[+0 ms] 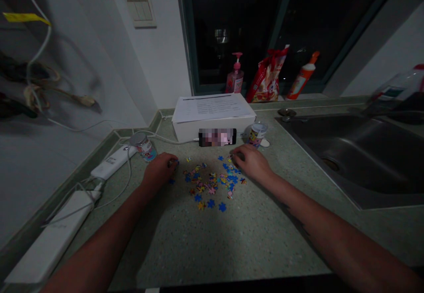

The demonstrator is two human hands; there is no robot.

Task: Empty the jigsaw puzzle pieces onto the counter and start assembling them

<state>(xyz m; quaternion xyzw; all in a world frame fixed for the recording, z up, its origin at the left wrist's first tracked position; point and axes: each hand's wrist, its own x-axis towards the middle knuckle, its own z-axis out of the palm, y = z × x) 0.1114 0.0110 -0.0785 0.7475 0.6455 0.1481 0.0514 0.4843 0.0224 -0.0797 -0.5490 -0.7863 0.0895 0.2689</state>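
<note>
Small jigsaw puzzle pieces, many blue and others yellow, pink or brown, lie loosely scattered on the speckled green countertop. At the left of the pile is my left hand, its fingers curled in a pinch with a bit of blue puzzle piece showing at the tips. My right hand rests at the upper right of the pile, thumb and fingers closed close to some pieces; what they hold is hidden. A clear jar with a printed label stands just behind it. Another labelled jar with a silvery lid is behind my left hand.
A phone leans against a white box topped with printed paper. White power strips and cables line the left. A steel sink is at right. Bottles and a red bag stand by the window.
</note>
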